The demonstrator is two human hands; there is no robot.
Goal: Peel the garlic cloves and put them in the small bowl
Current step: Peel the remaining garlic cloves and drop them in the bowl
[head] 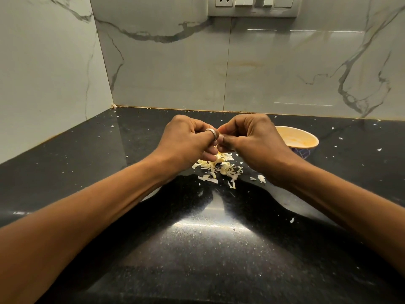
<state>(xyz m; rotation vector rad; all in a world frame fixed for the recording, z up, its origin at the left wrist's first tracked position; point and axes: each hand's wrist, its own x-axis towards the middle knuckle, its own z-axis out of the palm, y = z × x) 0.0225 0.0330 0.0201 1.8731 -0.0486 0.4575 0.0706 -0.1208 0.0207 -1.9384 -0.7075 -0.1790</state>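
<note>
Peeling: clove, largely hidden, is pinched by left hand [186, 139] and right hand [252, 137], both curled, above peels [221, 168]. Bowl [305, 137] is set just beyond right hand. Risk: clove may be squeezed loose and lost among peels.

We note the counter [197, 249] running into a corner: side wall [43, 73] at left, back wall [241, 69] behind, with a switch panel [252, 7] high on the back wall. Left hand [186, 139] and right hand [249, 137] meet fingertip to fingertip at mid-counter, raised above it. Between them sits a garlic clove [219, 138], nearly hidden by the fingers. Directly below the hands, on the counter, lies a pile of peels [219, 167]. Stray flakes are scattered around it. The small bowl [306, 139] stands on the counter right of the pile, partly behind the right hand.
</note>
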